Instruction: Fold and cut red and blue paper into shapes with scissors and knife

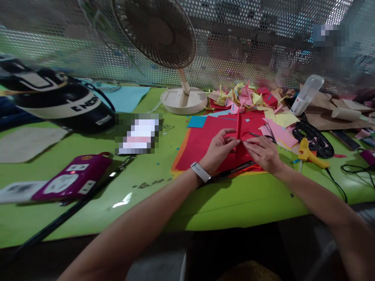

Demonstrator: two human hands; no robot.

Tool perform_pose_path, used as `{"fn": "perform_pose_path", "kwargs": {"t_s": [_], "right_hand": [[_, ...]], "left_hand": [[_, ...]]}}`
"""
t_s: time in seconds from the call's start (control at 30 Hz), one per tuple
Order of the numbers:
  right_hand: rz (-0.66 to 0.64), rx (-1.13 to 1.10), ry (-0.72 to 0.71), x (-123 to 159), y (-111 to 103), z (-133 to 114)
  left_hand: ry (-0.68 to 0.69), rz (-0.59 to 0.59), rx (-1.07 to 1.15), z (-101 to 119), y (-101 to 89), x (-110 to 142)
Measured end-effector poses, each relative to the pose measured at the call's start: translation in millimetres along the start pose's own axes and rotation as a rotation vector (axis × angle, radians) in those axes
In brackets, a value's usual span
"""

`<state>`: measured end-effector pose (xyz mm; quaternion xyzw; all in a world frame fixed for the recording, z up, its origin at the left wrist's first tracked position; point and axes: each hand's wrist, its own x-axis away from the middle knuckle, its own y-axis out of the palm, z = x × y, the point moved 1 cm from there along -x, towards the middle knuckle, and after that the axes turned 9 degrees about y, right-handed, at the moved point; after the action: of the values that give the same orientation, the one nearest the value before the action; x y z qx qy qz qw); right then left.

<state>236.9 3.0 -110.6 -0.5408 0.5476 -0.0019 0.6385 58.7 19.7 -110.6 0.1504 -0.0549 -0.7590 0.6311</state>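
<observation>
A narrow folded strip of red paper stands upright between my hands. My left hand, with a white band at the wrist, pinches its lower part between thumb and fingers. From the other side my right hand has its fingertips closed at the strip's edge. Under both hands lie sheets of red paper, with an orange sheet showing along the left side. A dark pen-like tool lies near the front edge of the sheets. Scissors, partly hidden, rest behind my right hand.
Behind the sheets is a heap of folded pink and yellow paper pieces. A fan stands at the back. A yellow glue gun with a cord lies at right. On the left are a large black bottle, a purple power strip and a phone.
</observation>
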Motion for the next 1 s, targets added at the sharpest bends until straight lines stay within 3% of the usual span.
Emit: {"fn": "perform_pose_path", "kwargs": {"t_s": [0.7,1.0], "right_hand": [[-0.097,0.047,0.017,-1.6,-1.2,4.1],[-0.079,0.076,-0.038,-3.3,-2.0,3.7]], "left_hand": [[-0.037,0.016,0.014,-0.6,-4.0,-0.2],[-0.039,0.007,0.022,-3.8,-3.1,-0.9]]}}
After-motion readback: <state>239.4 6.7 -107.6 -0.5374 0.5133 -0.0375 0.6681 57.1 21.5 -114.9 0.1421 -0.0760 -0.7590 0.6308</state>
